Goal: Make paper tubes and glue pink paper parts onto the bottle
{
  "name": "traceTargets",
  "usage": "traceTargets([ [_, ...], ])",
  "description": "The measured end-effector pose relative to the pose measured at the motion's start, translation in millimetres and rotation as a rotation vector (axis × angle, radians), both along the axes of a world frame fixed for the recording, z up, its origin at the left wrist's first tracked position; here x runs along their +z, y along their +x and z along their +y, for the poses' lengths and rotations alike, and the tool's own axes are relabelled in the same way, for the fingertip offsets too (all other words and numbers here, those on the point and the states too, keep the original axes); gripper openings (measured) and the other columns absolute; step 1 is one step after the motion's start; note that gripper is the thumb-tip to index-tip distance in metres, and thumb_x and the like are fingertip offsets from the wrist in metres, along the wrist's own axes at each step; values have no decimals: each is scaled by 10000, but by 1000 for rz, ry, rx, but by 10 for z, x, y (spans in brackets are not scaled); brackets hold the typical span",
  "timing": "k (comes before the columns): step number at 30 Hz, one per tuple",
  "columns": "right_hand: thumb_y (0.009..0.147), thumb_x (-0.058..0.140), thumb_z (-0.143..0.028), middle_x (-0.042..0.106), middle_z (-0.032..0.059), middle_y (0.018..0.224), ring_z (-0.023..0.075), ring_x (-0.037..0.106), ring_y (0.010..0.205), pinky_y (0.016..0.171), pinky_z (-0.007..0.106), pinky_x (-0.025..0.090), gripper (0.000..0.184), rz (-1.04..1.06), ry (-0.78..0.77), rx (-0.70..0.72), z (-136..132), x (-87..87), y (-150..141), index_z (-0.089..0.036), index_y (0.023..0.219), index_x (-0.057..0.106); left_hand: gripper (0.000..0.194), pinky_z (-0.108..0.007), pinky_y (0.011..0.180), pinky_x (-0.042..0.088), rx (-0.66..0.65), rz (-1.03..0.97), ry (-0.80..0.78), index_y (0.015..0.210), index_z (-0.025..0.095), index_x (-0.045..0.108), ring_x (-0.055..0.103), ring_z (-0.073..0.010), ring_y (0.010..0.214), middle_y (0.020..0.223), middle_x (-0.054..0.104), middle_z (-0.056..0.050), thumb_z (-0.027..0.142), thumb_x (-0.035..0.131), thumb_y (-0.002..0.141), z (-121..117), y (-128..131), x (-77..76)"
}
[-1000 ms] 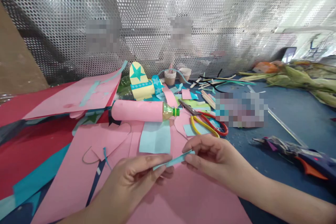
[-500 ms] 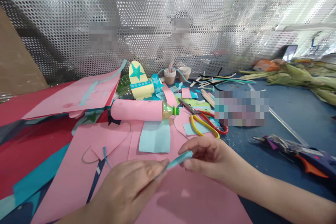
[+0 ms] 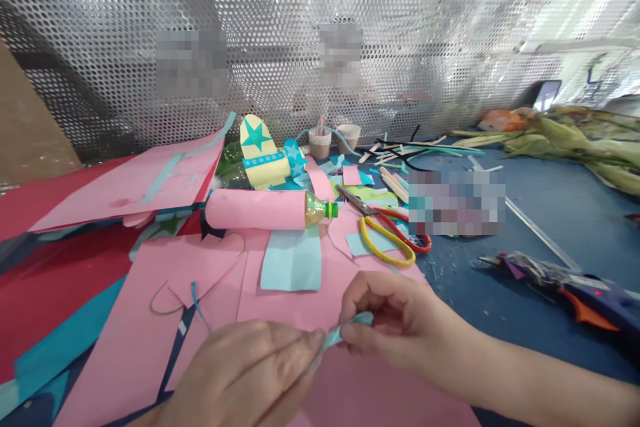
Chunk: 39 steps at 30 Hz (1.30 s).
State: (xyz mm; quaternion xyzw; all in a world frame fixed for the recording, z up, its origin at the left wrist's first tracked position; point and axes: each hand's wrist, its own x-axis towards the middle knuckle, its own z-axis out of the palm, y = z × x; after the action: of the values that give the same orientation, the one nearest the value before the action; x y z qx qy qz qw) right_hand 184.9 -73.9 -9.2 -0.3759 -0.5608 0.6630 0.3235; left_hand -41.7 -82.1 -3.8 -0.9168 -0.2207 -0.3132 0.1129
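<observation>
A small strip of light blue paper (image 3: 332,339) spans the gap between my two hands, above a large pink sheet (image 3: 380,387). My left hand (image 3: 250,370) pinches its near end, and most of that end is hidden by the fingers. The thumb and forefinger of my right hand (image 3: 385,313) are closed on the other end, whose tip pokes out past the thumb. Just beyond the hands lies a pale blue paper piece (image 3: 291,263). Behind it a green bottle wrapped in pink paper (image 3: 257,209) rests on its side, cap to the right.
Scissors with red and yellow handles (image 3: 387,237) lie right of the bottle. A glue gun (image 3: 555,287) sits on the blue table at right, beyond my right forearm. Farther back are a yellow paper rocket (image 3: 263,170), small cups (image 3: 320,141) and corn husks (image 3: 560,143).
My right hand has closed its thumb and forefinger onto the blue strip, which has tilted and dropped slightly. My left hand keeps its pinch. The view has shifted a little.
</observation>
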Motion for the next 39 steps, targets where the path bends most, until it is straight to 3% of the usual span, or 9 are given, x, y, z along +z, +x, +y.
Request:
traceTargets([
  [2, 762, 680, -332, 575, -12, 734, 78, 497, 612, 576, 205, 414, 208, -30, 22, -30, 10, -3, -7, -183, 789, 537, 217, -187, 796, 580, 26, -15, -34, 1080, 200, 631, 742, -122, 784, 877, 786, 9, 181, 445, 970, -5, 11, -38],
  [8, 785, 631, -335, 596, -9, 702, 84, 509, 570, 535, 206, 402, 163, -145, 144, -53, 16, -8, 5, -187, 786, 562, 82, -122, 641, 554, 156, -143, -536, 925, 263, 648, 712, -87, 646, 753, 745, 76, 242, 593, 869, 23, 151, 24],
  [13, 812, 621, -306, 617, -18, 667, 80, 497, 541, 515, 195, 406, 123, -235, 275, -30, -21, -9, 23, -194, 776, 584, 106, -122, 627, 528, 189, -140, -881, 840, 242, 621, 668, -81, 647, 727, 695, 73, 220, 526, 883, 0, 188, 27],
  [18, 813, 613, -208, 667, -12, 747, 94, 579, 640, 598, 190, 467, 12, -215, 334, -6, -27, -16, 25, -209, 817, 602, 151, -163, 561, 514, 204, -149, -783, 779, 220, 604, 620, -100, 581, 666, 645, 41, 229, 499, 887, -23, 184, -1],
  [22, 772, 585, -121, 665, -8, 771, 112, 587, 683, 630, 214, 466, 111, -194, 314, 3, -28, -3, 13, -212, 832, 608, 130, -159, 529, 496, 177, -176, -741, 768, 226, 591, 600, -93, 561, 649, 614, 47, 193, 520, 872, -30, 182, 20],
  [26, 769, 568, -130, 618, -6, 768, 112, 540, 667, 611, 232, 429, 101, -111, 212, 22, -51, 2, -6, -204, 834, 589, 175, -167, 522, 498, 88, -170, -639, 749, 222, 569, 598, -104, 559, 622, 612, 35, 141, 492, 884, -14, 158, 60],
  [30, 768, 593, -174, 555, -19, 761, 101, 498, 661, 612, 230, 403, 81, 22, 66, 35, -71, -12, -32, -199, 836, 555, 186, -180, 627, 551, -30, -77, -590, 911, 234, 631, 670, -128, 694, 779, 713, -5, 105, 510, 854, -29, 153, 34],
  [34, 778, 594, -169, 540, -28, 758, 94, 508, 684, 657, 226, 418, 111, 144, -56, 74, -74, -12, -51, -203, 852, 520, 283, -141, 419, 458, 224, -119, -552, 626, 226, 557, 556, -94, 428, 488, 572, 46, 112, 440, 856, -83, 209, 0],
  [39, 794, 624, -183, 542, -27, 774, 90, 517, 693, 667, 225, 425, 125, 146, -54, 57, -61, 28, -37, -200, 861, 520, 285, -142, 590, 529, 67, -11, -383, 867, 243, 671, 648, -106, 607, 682, 674, 19, 70, 445, 855, -111, 159, -1],
])
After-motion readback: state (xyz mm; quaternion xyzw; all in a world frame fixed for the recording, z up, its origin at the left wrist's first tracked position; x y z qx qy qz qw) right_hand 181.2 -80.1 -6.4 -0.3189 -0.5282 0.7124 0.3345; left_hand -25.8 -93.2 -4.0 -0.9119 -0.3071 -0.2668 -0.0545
